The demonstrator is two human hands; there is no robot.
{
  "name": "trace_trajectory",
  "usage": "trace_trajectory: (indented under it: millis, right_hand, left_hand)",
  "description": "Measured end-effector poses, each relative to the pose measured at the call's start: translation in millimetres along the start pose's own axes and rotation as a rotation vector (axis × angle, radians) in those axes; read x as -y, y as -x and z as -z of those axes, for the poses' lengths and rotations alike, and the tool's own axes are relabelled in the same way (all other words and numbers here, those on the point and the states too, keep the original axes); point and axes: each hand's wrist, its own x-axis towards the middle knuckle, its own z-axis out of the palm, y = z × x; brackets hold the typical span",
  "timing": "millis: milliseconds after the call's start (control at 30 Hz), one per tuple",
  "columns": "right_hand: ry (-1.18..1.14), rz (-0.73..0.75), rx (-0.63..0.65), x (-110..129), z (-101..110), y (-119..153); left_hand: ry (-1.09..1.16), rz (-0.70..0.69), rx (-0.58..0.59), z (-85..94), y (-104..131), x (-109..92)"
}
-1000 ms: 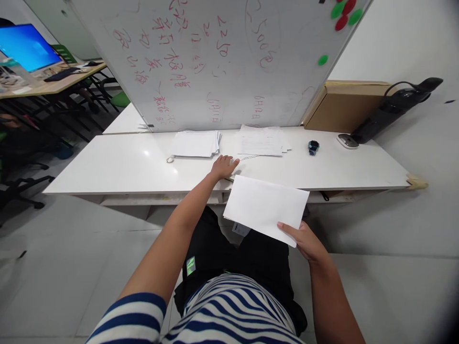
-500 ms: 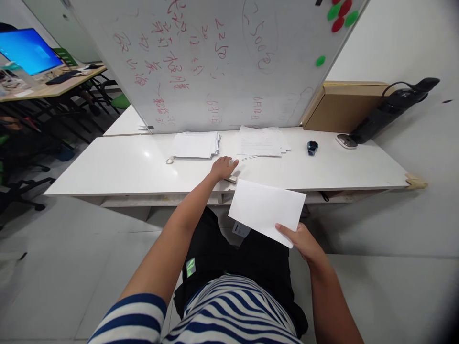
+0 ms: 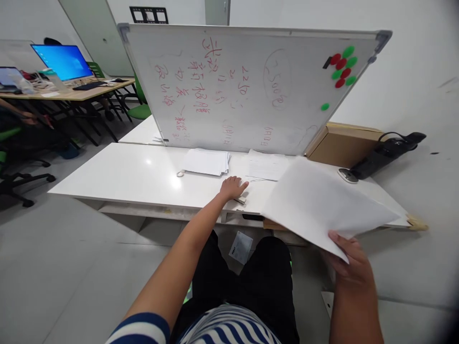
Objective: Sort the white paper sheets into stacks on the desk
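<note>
Right hand (image 3: pixel 349 267) grips paper sheet (image 3: pixel 322 210)

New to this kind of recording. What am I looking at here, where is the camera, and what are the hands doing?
There is no machine: a person wears a camera on the head, looking forward and down at their own arms, so this one view is theirs. The right hand holds a blank white sheet by its near corner, lifted over the table edge. The left hand rests on the white table, on a small object that I cannot identify. On the table lie two paper stacks, with a whiteboard leaning behind them and a cardboard box to the right.
</note>
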Motion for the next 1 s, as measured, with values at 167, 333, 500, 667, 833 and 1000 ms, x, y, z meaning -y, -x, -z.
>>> trace_trajectory:
  millis: [167, 333, 500, 667, 833, 1000]
  right_hand:
    - [-0.092, -0.241, 0.184, -22.0, -28.1, -7.6]
    - [-0.099, -0.268, 0.231, -38.9, -38.6, -10.1]
    - [-0.071, -0.258, 0.22, -24.7, -48.2, -54.9]
    - [-0.045, -0.212, 0.251, 0.3, -65.4, -117.7]
    - [0.019, -0.273, 0.352, 17.1, -91.8, -188.4]
    - [0.145, -0.317, 0.329, 16.8, -100.7, -253.8]
  left_hand:
    - [-0.008, 0.004, 0.005, -2.1, 2.0, 0.0]
    - [-0.016, -0.006, -0.004, -3.0, 4.3, -0.7]
    - [-0.06, 0.001, 0.03, -1.1, 5.7, -1.6]
    - [-0.104, 0.009, 0.057, -0.6, 5.8, -1.6]
    - [-0.09, 0.018, 0.018, 0.9, 8.1, -4.6]
    - [-0.094, 0.032, -0.011, -1.0, 10.0, -6.2]
